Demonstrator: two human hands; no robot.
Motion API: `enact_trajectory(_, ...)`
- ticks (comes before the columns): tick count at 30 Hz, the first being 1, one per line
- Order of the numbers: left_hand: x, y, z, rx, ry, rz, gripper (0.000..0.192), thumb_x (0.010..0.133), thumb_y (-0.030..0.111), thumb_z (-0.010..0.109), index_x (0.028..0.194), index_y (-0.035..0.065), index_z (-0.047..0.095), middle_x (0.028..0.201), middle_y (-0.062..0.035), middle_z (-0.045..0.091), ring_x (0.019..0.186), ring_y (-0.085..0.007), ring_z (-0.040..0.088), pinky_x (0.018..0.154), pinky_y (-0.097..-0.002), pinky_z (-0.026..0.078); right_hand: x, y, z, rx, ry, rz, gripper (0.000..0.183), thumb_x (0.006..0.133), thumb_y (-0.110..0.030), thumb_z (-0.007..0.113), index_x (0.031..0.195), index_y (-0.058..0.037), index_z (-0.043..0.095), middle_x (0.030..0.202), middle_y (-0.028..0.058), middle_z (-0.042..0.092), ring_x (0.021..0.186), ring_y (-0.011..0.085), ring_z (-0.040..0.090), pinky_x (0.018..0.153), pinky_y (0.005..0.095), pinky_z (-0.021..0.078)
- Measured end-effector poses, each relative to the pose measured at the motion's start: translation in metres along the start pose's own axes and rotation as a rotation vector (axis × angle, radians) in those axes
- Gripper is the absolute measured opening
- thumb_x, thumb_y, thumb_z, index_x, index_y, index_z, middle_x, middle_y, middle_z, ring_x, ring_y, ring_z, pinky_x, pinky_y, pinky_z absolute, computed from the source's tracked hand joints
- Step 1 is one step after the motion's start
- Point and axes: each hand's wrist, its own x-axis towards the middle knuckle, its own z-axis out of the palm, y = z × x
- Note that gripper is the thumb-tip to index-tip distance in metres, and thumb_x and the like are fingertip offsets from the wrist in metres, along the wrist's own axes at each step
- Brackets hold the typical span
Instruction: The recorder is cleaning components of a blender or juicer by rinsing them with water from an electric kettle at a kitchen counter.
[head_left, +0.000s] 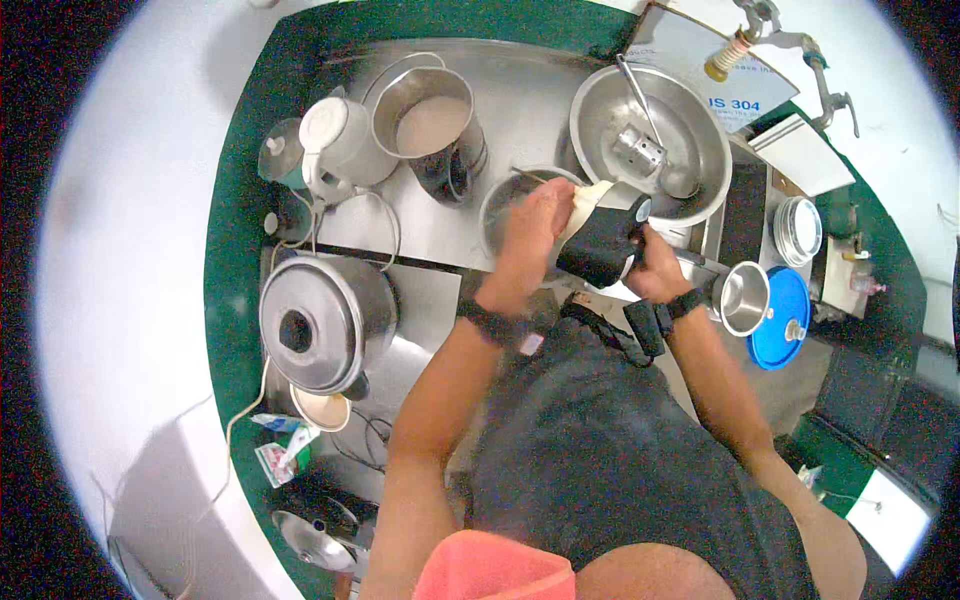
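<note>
In my right hand (660, 266) is the handle side of a steel pitcher with a black sleeve (596, 244), tilted over towards the left. A pale cloth (586, 204) lies at its mouth, and my left hand (541, 217), slightly blurred, is against it; whether the fingers grip the cloth I cannot tell. Below and behind my left hand stands a steel bowl (491, 210) with a thin utensil handle at its rim. Just beyond the pitcher, a wide steel basin (581, 142) holds a ladle (681, 180) and a perforated steel cylinder (640, 150).
A tall steel jug (427, 166) of light brown liquid stands at the back, beside a white electric kettle (360, 142). Left is a large lidded pot (322, 322) near loose cables. A tap (776, 37), steel cup (742, 298) and blue lid (780, 319) are at the right.
</note>
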Motion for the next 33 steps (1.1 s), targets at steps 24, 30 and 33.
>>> enact_trajectory(24,-0.002,0.024,0.005,1.153,-0.206,0.529,0.066,0.079,0.009,0.073,0.142,0.0022,0.052,0.142,-0.0214,0.053,0.142,-0.0401,0.046,0.117,-0.063,0.036,-0.108,-0.042,0.117,0.168,0.264,0.073,0.032,0.11,-0.021,0.044,0.125,0.0019,0.061,0.128,0.0198,0.07,0.119,0.0341,0.07,0.111,0.0521,0.0528)
enact_trajectory(30,0.0,0.009,0.007,1.169,-0.108,0.675,0.046,0.089,0.015,0.068,0.134,0.0077,0.061,0.131,-0.0135,0.061,0.13,-0.0372,0.057,0.109,-0.0573,0.044,-0.099,-0.04,0.088,0.171,0.243,0.026,0.032,0.11,-0.02,0.044,0.125,0.0027,0.061,0.127,0.0199,0.07,0.116,0.0335,0.071,0.11,0.0505,0.054)
enact_trajectory(33,-0.01,0.015,0.005,1.083,-0.069,0.751,0.042,0.09,0.009,0.064,0.132,0.0059,0.064,0.136,-0.0112,0.06,0.131,-0.0329,0.058,0.112,-0.0588,0.043,-0.1,-0.04,0.071,0.19,0.057,0.017,0.035,0.112,-0.024,0.046,0.129,0.0002,0.064,0.128,0.0153,0.071,0.117,0.0316,0.069,0.109,0.0489,0.053)
